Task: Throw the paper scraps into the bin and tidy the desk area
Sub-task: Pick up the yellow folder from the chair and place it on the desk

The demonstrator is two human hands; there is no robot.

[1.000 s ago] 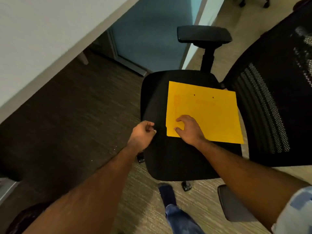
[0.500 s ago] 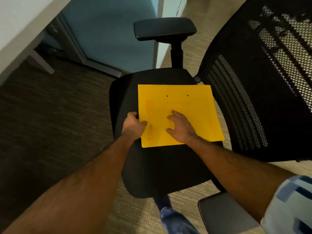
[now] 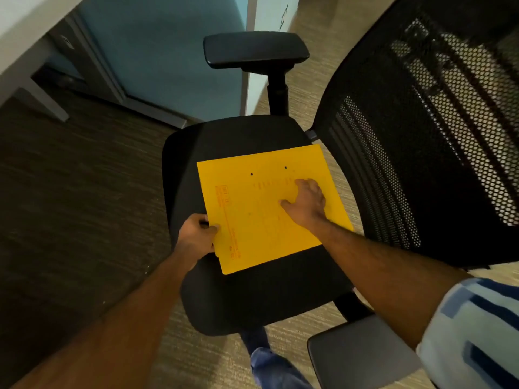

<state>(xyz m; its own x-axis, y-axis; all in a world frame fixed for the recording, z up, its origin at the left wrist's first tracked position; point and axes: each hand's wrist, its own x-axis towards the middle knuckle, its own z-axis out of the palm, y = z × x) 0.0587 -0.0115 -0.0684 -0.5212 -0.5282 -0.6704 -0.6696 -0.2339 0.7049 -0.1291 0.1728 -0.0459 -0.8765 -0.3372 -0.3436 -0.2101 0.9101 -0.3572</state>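
Yellow folder (image 3: 261, 209) is lying flat on the black seat (image 3: 252, 299) of an office chair, turned a bit askew so its far right corner sits near the mesh backrest (image 3: 421, 164). The left hand (image 3: 196, 234) has a pinching grip on the folder's left edge, thumb on top and the other fingers tucked underneath where I can't see them. The right hand (image 3: 307, 200) isn't gripping anything, it's just laid on top with the fingers spread, pressing the cover down. So what could go wrong? Biggest one, I think: a one-sided pinch on a floppy folder means that if it gets lifted from that edge alone, the far side sags, the cover gapes, and whatever's inside (can't tell if there is anything) slides out onto the carpet (image 3: 70, 192). That's more mess, not less. Second, if the right hand keeps pressing while the left pulls, the card could crease or buckle at the pinch. Third, the chair is probably on casters, so leaning weight on the seat could roll or swivel it away, and the far armrest (image 3: 255, 50) is right there to clip on the way up. Also no bin or scraps in view, only a sliver of the worktop (image 3: 16, 32) at top left, so I'd guess this is the tidying half of the job, and carrying a half-held folder over there is where it would slip.
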